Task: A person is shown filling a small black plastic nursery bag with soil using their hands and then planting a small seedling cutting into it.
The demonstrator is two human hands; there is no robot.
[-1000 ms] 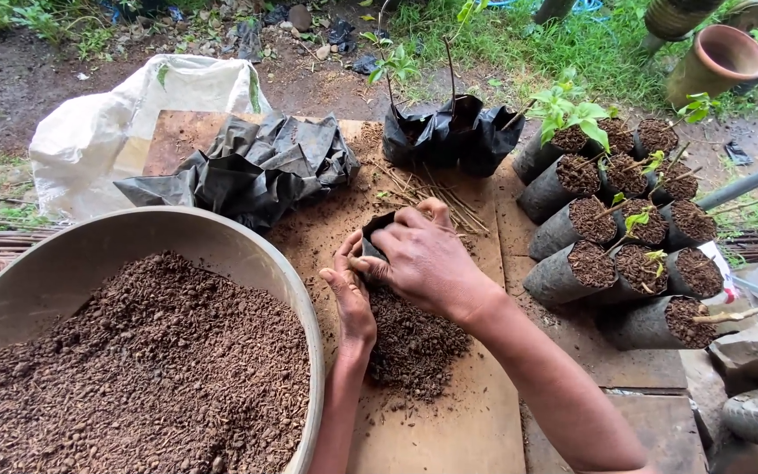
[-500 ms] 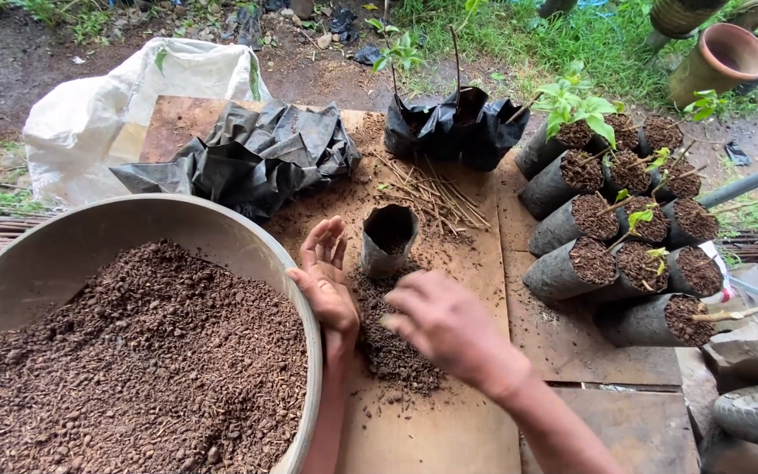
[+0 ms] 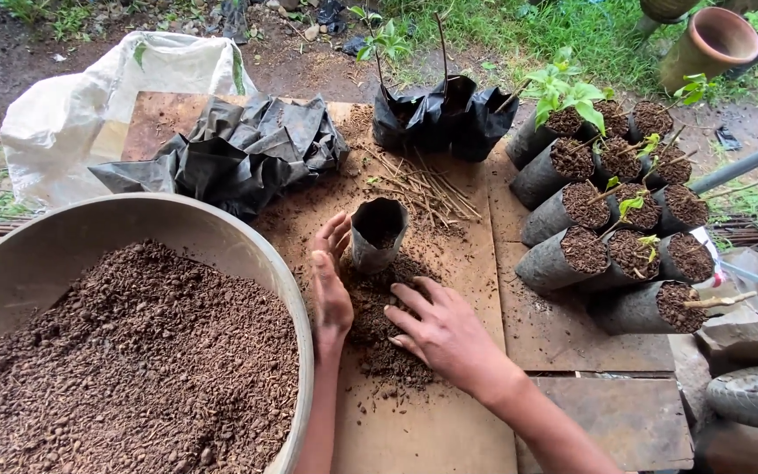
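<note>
A small black plastic nursery bag (image 3: 379, 233) stands open and upright on the wooden board (image 3: 449, 421), with only a little soil showing inside. My left hand (image 3: 332, 283) lies on its edge just left of the bag, fingers straight and close to its side. My right hand (image 3: 440, 329) rests flat, fingers spread, on a loose pile of dark soil (image 3: 377, 338) in front of the bag. Neither hand holds anything.
A large grey basin (image 3: 284, 263) full of brown soil fills the lower left. Crumpled empty black bags (image 3: 230, 154) and a white sack (image 3: 81, 96) lie at the back left. Several soil-filled bags with seedlings (image 3: 611, 219) crowd the right. Thin sticks (image 3: 423, 184) lie behind the bag.
Both hands let go of the bag's mouth and drew back toward me. The right hand dropped onto the soil pile; the left moved beside the bag, which now stands alone.
</note>
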